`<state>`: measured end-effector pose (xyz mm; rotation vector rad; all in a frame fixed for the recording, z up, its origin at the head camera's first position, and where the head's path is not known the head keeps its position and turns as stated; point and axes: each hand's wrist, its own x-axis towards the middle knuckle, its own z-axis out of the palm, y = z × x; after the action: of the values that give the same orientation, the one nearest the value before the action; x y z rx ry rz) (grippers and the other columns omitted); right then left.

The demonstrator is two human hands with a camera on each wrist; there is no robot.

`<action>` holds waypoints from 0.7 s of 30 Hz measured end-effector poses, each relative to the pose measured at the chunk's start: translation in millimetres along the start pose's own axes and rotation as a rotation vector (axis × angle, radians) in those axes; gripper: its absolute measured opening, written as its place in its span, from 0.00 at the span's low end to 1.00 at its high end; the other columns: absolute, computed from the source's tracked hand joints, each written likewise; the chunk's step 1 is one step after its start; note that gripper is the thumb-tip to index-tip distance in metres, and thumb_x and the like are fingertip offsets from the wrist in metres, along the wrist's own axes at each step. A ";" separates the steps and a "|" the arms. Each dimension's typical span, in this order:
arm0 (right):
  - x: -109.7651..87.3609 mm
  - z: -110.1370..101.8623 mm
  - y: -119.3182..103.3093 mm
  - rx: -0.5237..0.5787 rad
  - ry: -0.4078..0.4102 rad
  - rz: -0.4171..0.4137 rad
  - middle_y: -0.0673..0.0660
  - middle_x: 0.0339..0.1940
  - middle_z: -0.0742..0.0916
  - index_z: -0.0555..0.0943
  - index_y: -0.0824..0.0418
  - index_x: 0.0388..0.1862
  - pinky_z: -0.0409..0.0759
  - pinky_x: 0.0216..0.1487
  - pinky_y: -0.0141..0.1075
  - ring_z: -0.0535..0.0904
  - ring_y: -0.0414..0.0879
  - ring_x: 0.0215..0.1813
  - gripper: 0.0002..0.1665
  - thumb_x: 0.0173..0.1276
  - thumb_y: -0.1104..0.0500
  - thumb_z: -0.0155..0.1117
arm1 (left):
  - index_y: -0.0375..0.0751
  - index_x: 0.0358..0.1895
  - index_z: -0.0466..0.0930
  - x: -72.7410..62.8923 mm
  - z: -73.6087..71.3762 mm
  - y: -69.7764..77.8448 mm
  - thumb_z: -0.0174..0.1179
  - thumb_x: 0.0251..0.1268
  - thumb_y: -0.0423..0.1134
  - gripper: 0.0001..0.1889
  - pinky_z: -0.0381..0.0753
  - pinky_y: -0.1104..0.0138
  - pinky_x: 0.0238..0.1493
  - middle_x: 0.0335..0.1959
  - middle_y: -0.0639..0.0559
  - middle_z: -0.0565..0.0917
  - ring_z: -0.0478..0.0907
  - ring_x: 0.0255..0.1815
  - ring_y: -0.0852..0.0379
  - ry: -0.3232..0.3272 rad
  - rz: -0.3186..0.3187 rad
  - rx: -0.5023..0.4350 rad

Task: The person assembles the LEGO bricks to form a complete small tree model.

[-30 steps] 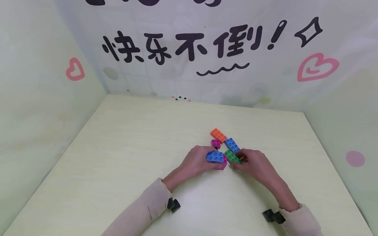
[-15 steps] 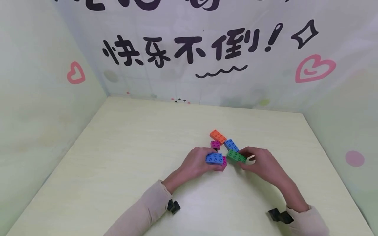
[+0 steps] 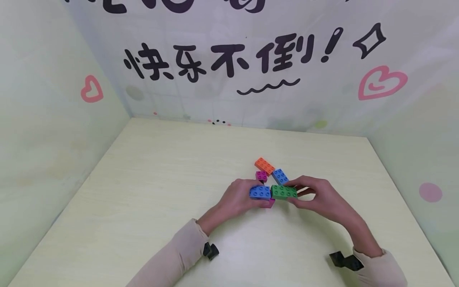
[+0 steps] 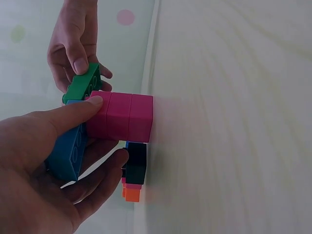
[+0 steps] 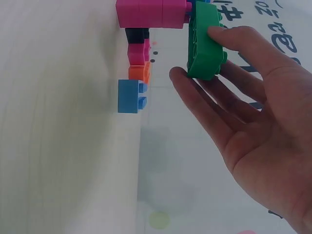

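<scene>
In the head view my left hand [image 3: 234,197] holds a pink column of toy building bricks [image 4: 119,117] with a blue brick [image 3: 260,192] across its top. The left wrist view shows three pink blocks stacked, the thumb pressing the uppermost. My right hand [image 3: 319,197] pinches a green brick [image 3: 284,192] between thumb and fingers. The green brick lies end to end with the blue one, its inner end over the pink column's top. In the right wrist view, the green brick's outer part [image 5: 207,46] overhangs with its hollow underside showing. Whether its studs are pressed home I cannot tell.
Just behind the hands lie an orange brick [image 3: 265,166], a second blue brick [image 3: 280,176] and a small pink brick [image 3: 261,175]. A black brick [image 4: 136,163] stands near them. White printed walls bound the pale tabletop [image 3: 161,171] at back and sides.
My right hand has lifted the green brick from beside the second blue brick, turned it level and brought it left against the held blue brick. My left hand has stayed nearly still.
</scene>
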<state>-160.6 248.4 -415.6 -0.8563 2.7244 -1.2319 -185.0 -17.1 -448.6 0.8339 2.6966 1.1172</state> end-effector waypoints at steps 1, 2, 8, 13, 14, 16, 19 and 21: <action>0.2 0.4 -0.2 0.004 -0.002 0.002 0.46 0.47 0.85 0.83 0.53 0.53 0.83 0.43 0.42 0.83 0.43 0.44 0.22 0.60 0.60 0.75 | 0.42 0.55 0.83 0.0 0.0 -0.3 0.74 0.52 0.52 0.28 0.69 0.74 0.33 0.45 0.56 0.85 0.73 0.35 0.64 0.000 0.002 -0.003; 0.3 0.8 -0.4 0.005 -0.004 0.003 0.46 0.47 0.85 0.83 0.53 0.53 0.83 0.43 0.42 0.83 0.43 0.44 0.22 0.59 0.61 0.75 | 0.42 0.55 0.83 0.0 0.1 -0.6 0.74 0.52 0.52 0.28 0.69 0.74 0.32 0.44 0.56 0.85 0.73 0.35 0.64 0.000 0.003 -0.005; 0.8 3.1 -0.9 0.013 -0.015 0.000 0.45 0.47 0.84 0.82 0.53 0.54 0.83 0.45 0.42 0.83 0.43 0.45 0.24 0.58 0.63 0.76 | 0.43 0.55 0.83 0.6 1.5 -2.5 0.74 0.53 0.52 0.27 0.70 0.74 0.33 0.42 0.56 0.85 0.74 0.34 0.64 -0.003 0.000 -0.015; 1.5 4.4 -1.4 0.005 -0.005 -0.023 0.45 0.48 0.84 0.82 0.52 0.55 0.82 0.46 0.42 0.83 0.43 0.46 0.25 0.58 0.63 0.76 | 0.43 0.55 0.83 0.7 1.5 -2.6 0.74 0.52 0.52 0.27 0.71 0.73 0.35 0.44 0.55 0.85 0.74 0.36 0.64 -0.003 -0.004 -0.013; 1.6 4.6 -1.7 0.002 -0.001 -0.029 0.45 0.48 0.84 0.82 0.52 0.55 0.82 0.46 0.43 0.82 0.43 0.46 0.25 0.57 0.64 0.76 | 0.43 0.55 0.83 0.7 1.5 -2.6 0.74 0.52 0.52 0.27 0.71 0.73 0.35 0.44 0.55 0.85 0.74 0.36 0.64 -0.003 -0.004 -0.011; 1.9 5.2 -2.2 -0.006 0.006 -0.038 0.45 0.48 0.84 0.83 0.52 0.55 0.82 0.46 0.44 0.82 0.43 0.46 0.26 0.57 0.65 0.76 | 0.43 0.55 0.84 1.1 1.3 -2.5 0.74 0.52 0.51 0.27 0.71 0.74 0.35 0.44 0.55 0.85 0.74 0.36 0.64 -0.001 0.000 -0.007; 1.7 6.0 -2.5 -0.021 0.014 -0.039 0.45 0.47 0.84 0.83 0.52 0.55 0.83 0.45 0.44 0.82 0.42 0.45 0.26 0.56 0.65 0.76 | 0.42 0.54 0.84 1.7 1.0 -2.4 0.74 0.52 0.51 0.27 0.71 0.74 0.35 0.44 0.55 0.85 0.74 0.36 0.64 0.001 0.006 -0.005; 1.5 6.2 -2.5 -0.033 0.019 -0.027 0.44 0.47 0.84 0.84 0.51 0.55 0.83 0.44 0.43 0.82 0.41 0.44 0.26 0.57 0.65 0.76 | 0.42 0.54 0.84 1.9 0.7 -2.2 0.74 0.52 0.51 0.27 0.71 0.74 0.35 0.44 0.55 0.85 0.75 0.36 0.64 0.001 0.007 -0.009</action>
<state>-159.1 242.1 -417.8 -0.8918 2.7648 -1.2087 -187.4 -17.0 -450.4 0.8427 2.6893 1.1304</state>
